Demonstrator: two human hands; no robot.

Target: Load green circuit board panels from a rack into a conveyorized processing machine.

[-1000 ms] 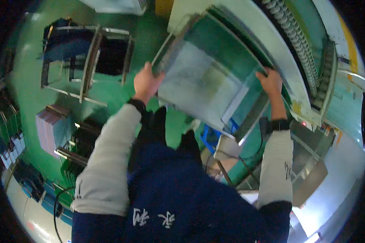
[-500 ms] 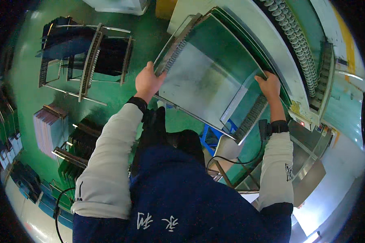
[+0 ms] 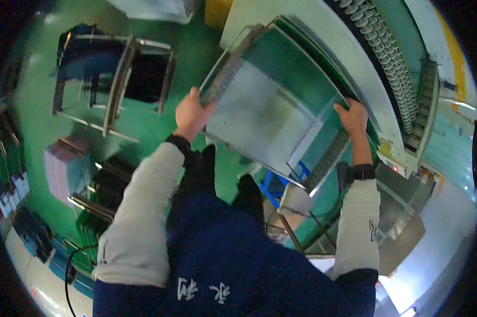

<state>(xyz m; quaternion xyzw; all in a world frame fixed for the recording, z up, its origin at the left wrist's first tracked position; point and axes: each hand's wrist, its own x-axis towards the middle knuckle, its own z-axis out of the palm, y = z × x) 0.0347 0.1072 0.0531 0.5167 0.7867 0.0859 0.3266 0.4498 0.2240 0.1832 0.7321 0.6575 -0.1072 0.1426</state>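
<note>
Head view shows a slotted rack (image 3: 329, 159) to the left of the roller row (image 3: 385, 53), tilted, with several upright green panels one behind another; the nearest panel (image 3: 265, 116) is smooth and glossy, with a large pale patch across it. The left hand (image 3: 192, 115) has its grip curled around the rack's left side; the right hand (image 3: 354, 119) clasps the opposite side, whether frame or panel edge I cannot tell. Farther left of the rollers, another rack (image 3: 119, 84) holds dark sheets (image 3: 146, 76), and beyond the left forearm stands a pink-edged stack (image 3: 61, 166).
</note>
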